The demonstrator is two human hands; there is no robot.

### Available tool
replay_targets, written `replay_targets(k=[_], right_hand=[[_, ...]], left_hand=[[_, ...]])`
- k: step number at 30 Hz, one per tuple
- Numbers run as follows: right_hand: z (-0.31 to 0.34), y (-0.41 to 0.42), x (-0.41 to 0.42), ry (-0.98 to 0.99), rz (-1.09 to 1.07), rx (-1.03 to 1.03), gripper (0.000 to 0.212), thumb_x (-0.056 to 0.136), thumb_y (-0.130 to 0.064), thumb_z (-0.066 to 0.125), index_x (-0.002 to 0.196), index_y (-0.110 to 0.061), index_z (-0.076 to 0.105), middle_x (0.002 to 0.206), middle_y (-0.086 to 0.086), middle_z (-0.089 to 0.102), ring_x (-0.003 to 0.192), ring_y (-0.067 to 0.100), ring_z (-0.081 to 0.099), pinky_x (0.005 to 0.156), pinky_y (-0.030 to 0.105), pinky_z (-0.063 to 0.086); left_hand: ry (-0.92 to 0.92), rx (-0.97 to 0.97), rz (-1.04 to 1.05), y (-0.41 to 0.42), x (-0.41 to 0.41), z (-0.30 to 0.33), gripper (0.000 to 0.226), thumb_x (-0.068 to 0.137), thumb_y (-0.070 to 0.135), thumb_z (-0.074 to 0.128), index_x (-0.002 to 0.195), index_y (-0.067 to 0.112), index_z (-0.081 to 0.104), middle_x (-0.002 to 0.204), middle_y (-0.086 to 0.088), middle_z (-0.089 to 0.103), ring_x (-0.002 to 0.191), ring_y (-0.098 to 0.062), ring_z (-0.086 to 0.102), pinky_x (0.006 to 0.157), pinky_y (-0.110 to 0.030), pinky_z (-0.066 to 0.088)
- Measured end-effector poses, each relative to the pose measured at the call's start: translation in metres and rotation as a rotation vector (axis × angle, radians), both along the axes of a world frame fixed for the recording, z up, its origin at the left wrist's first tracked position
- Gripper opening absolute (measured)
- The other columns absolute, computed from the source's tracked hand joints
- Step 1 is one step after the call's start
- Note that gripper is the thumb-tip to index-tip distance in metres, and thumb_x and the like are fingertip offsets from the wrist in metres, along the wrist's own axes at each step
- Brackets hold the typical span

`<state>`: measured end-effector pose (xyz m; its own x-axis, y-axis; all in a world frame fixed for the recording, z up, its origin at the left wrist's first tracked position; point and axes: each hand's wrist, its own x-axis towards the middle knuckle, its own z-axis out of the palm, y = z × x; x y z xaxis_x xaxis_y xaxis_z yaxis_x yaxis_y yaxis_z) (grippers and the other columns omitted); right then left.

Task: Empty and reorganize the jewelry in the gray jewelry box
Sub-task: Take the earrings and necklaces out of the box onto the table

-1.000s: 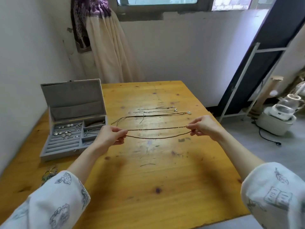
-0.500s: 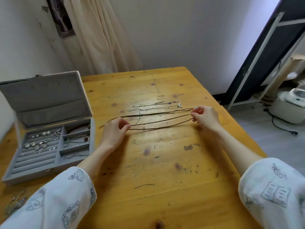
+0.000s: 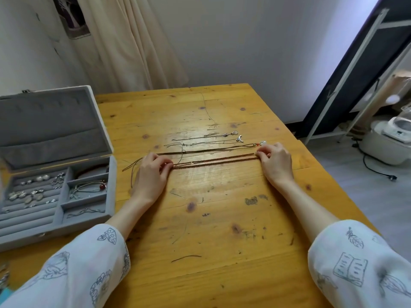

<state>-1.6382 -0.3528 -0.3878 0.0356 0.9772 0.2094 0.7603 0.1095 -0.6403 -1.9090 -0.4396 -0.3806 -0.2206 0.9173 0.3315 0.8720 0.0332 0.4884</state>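
A brown beaded necklace [image 3: 214,161] lies stretched in a doubled line on the wooden table [image 3: 211,230]. My left hand [image 3: 152,172] pinches its left end and my right hand [image 3: 275,160] pinches its right end, both resting on the tabletop. Just beyond it lies a brown cord necklace [image 3: 206,150] with a white and red pendant, then two thin silver chains [image 3: 206,141]. The gray jewelry box [image 3: 55,221] stands open at the left, holding earrings in its ring rolls and bracelets and a chain in its side compartments.
A pale curtain [image 3: 131,45] hangs at the wall behind the table. To the right are a white metal frame [image 3: 347,74], a white appliance [image 3: 391,141] and a black cable on the floor. Some jewelry pieces lie at the table's near left corner [image 3: 3,276].
Both hands lowered the beaded necklace from the air onto the table, laying it straight beside the cord necklace. The view tilted down and moved closer.
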Motion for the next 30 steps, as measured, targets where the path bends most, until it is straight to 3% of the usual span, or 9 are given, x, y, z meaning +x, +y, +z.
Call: replay_targets(k=[7,12,15,21,30], right_hand=[[0.001,-0.004,0.000,0.035,-0.027,-0.044,0.029,0.094,-0.015,0.046,0.119,-0.009,0.061,0.115,0.017,0.052,0.109,0.030,0.050,0.091,0.031,0.037],[0.016,-0.037,-0.006,0.149,-0.050,-0.077,0.035,0.095,-0.013,0.041,0.130,-0.012,0.050,0.130,0.013,0.045,0.116,0.026,0.048,0.090,0.025,0.034],[0.030,-0.068,-0.022,0.181,-0.021,-0.047,0.034,0.095,-0.012,0.041,0.128,-0.010,0.049,0.132,0.011,0.046,0.120,0.024,0.046,0.096,0.029,0.036],[0.057,-0.147,-0.079,0.248,0.169,0.022,0.031,0.092,-0.008,0.045,0.122,-0.008,0.052,0.120,0.008,0.056,0.111,0.020,0.053,0.094,0.029,0.040],[0.066,-0.225,-0.196,0.143,0.619,-0.045,0.029,0.094,-0.013,0.046,0.121,-0.010,0.054,0.112,0.005,0.063,0.104,0.016,0.057,0.084,0.017,0.038]], left_hand=[[0.097,-0.016,0.015,-0.004,0.001,-0.002,0.025,0.092,0.015,0.051,0.112,0.008,0.065,0.096,-0.013,0.055,0.092,-0.026,0.048,0.073,-0.030,0.037],[0.009,-0.230,0.057,-0.014,0.015,0.017,0.041,0.096,0.018,0.037,0.137,0.013,0.038,0.129,-0.013,0.044,0.124,-0.026,0.037,0.102,-0.038,0.034],[-0.044,-0.298,-0.067,-0.042,0.020,0.033,0.043,0.094,0.016,0.040,0.137,0.015,0.038,0.138,-0.010,0.038,0.130,-0.024,0.034,0.107,-0.039,0.032],[-0.133,-0.165,-0.172,-0.137,0.010,0.067,0.031,0.095,0.015,0.044,0.126,0.015,0.050,0.126,-0.002,0.051,0.116,-0.012,0.048,0.103,-0.029,0.038],[-0.176,-0.130,0.092,-0.232,-0.091,0.076,0.027,0.095,0.012,0.043,0.116,0.013,0.060,0.118,-0.002,0.059,0.107,-0.010,0.052,0.089,-0.016,0.038]])
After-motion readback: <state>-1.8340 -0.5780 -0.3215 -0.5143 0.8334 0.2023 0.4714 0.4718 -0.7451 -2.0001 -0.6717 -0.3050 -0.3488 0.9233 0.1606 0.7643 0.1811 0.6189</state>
